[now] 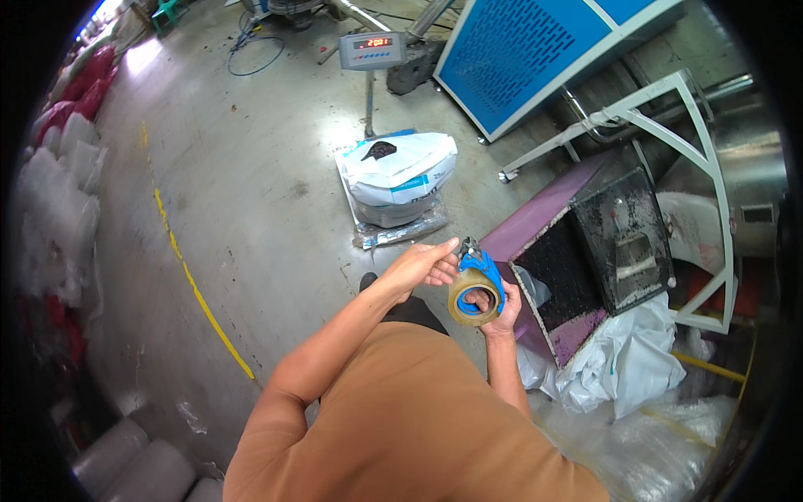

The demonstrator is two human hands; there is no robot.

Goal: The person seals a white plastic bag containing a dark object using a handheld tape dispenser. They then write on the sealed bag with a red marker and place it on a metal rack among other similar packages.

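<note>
My right hand (507, 311) grips a blue tape dispenser (488, 266) in front of my body. A wide roll of brownish tape (457, 304) is mounted on it, and some fingers show through the ring's middle. Just left of the dispenser's metal-toothed head is my left hand (425, 268). Its thumb is stretched out and its fingers are loosely bent, apart from the thumb, with nothing visible between them. Beyond my hands, a full white sack (400, 180) rests on a floor scale (348, 201); a dark patch shows on its top.
The scale's display (372, 50) stands on a post behind the sack. A blue machine cabinet (527, 63) is at the back right. A purple bin (535, 209) with a black opening and crumpled white plastic (623, 356) lie to my right. A yellow line (196, 289) marks the left floor.
</note>
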